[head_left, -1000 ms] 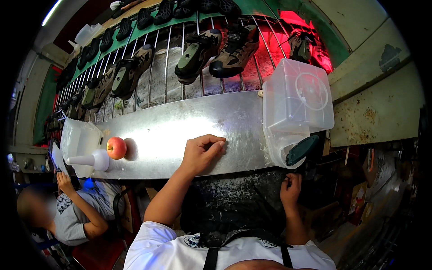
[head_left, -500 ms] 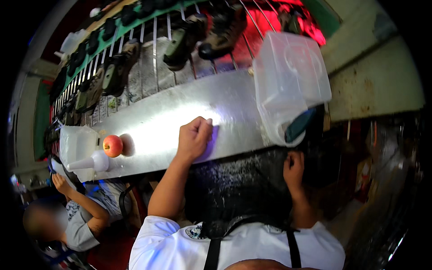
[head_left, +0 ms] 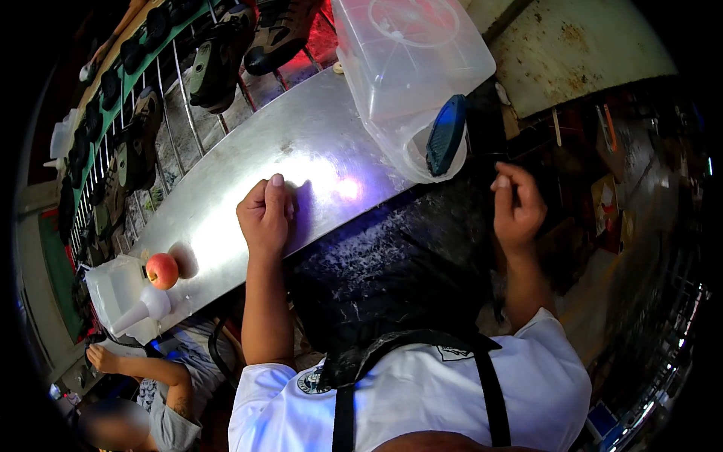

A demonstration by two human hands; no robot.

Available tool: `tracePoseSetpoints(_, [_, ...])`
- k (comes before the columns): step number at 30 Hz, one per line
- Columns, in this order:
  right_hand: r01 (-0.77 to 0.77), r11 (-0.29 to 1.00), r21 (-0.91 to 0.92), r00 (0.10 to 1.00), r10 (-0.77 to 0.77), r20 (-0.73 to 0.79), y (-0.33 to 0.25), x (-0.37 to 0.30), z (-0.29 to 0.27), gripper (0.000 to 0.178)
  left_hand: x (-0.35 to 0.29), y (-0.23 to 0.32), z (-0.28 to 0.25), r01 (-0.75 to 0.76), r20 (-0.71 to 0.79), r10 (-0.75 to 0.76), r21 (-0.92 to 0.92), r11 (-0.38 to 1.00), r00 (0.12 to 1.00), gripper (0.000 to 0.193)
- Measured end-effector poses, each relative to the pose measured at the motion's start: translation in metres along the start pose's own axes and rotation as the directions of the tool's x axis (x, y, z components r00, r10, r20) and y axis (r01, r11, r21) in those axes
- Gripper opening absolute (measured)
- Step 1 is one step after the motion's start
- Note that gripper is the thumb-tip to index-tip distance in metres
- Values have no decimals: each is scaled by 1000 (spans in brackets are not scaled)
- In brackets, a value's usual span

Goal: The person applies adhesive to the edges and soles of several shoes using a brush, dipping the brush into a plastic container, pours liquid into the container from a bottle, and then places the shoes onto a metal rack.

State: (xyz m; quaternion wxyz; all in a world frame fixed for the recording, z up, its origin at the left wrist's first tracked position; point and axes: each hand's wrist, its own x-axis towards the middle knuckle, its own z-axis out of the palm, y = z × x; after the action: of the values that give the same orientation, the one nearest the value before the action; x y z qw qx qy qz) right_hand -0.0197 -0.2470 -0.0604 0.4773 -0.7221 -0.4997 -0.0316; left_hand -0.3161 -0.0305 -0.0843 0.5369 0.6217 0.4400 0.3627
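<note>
The left hand, clenched on nothing visible near the front edge of the metal table, and the right hand, released beyond the right corner, seemed best kept relaxed.

One left hand, one right hand, one apple, one metal tabletop, two black straps.

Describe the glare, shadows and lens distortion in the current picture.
Head view: white glare on the metal table; head view: shadows fall just right of the apple and left hand; head view: the table's far edge looks bowed and corners are black.
</note>
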Motion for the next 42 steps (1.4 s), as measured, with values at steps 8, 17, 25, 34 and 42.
tracePoseSetpoints(8, [-203, 921, 332, 968, 137, 211, -28, 66, -3, 32, 1, -3, -1, -16, 14, 16, -6, 1000, 1000, 39])
tracePoseSetpoints(17, [-9, 982, 186, 886, -79, 457, -57, 105, 22, 49, 1, -7, -3, -13, 13, 13, -52, 999, 1000, 36])
tracePoseSetpoints(25, [243, 970, -27, 922, -222, 316, -66, 106, 14, 43, -2, -7, -2, -11, 9, 11, -8, 1000, 1000, 34])
tracePoseSetpoints(34, [484, 870, -98, 871, -468, 146, -29, 13, 41, 36, -2, 25, 26, -262, -65, 263, 17, 965, 963, 23])
tracePoseSetpoints(42, [555, 821, -134, 832, -549, 82, -18, 17, 59, 27, 48, 89, 89, -706, -113, 697, -122, 698, 708, 15])
